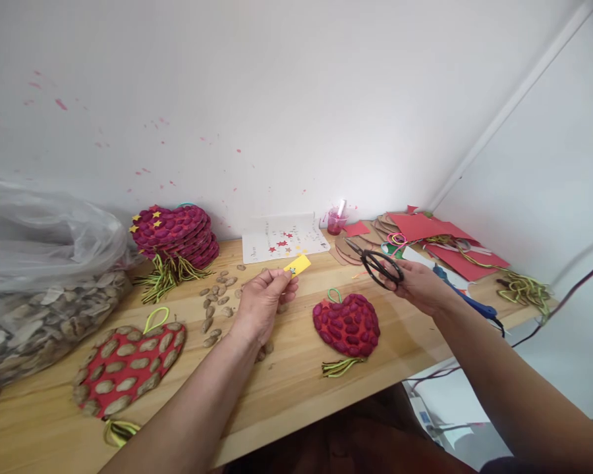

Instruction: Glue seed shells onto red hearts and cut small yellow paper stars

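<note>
Between the thumb and fingers of my left hand (267,296) is a small yellow piece of paper (299,264) with a dark mark on it. My right hand (418,284) grips black-handled scissors (375,263), their blades pointing up and left. Below and between the hands lies a heart (346,326) covered in purple-red peanut shells, with a green loop on top and a tassel below. To the left rests a red heart (128,365) set with natural peanut shells. Loose peanuts (217,296) are scattered beside my left hand, some partly hidden under it.
A stack of purple-red hearts (175,230) stands against the wall, beside a plastic bag (49,276) of shells. White paper (257,243) with small stars and a cup (336,222) sit at the back. Red sheets (435,230), a blue glue gun (467,299) and yarn (524,291) lie right.
</note>
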A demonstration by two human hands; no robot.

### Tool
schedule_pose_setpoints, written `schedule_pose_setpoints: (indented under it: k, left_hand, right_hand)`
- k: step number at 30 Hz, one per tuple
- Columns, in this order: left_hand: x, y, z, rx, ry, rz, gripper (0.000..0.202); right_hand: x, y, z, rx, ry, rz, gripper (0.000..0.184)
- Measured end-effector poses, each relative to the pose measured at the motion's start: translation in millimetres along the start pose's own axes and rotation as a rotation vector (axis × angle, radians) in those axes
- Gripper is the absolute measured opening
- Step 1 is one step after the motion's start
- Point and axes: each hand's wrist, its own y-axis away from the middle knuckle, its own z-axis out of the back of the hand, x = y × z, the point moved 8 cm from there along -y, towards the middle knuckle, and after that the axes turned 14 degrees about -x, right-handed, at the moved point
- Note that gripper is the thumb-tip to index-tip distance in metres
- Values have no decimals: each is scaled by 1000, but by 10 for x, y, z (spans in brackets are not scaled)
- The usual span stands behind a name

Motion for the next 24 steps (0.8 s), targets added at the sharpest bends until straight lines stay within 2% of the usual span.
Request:
schedule_pose_setpoints:
  k: [4,6,9,11,15,20,24]
  left_hand:
    - [9,1,-6,11,15,3,35]
    - [14,3,-8,15,21,4,35]
    - [21,5,-8,25,35,12,34]
    - [22,2,-6,35,52,18,33]
    - [21,-17,10,32,85,28,28]
    - [29,-28,6,37,113,53,19]
    - [8,-23,15,15,131,65,14]
  right_hand:
    - [260,395,-208,133,-261,-45,47]
    - [321,681,-468,354,-564,-225,42]
    - [356,1067,-757,546,-750,-418,36]
    - [376,1212,-838,569,-776,-439,37]
    - [384,1338,-864,538,-795,-520,37]
    - [498,1479,-953,676,-719,-494,38]
    - [451,1446,-982,594,-671,-469,48]
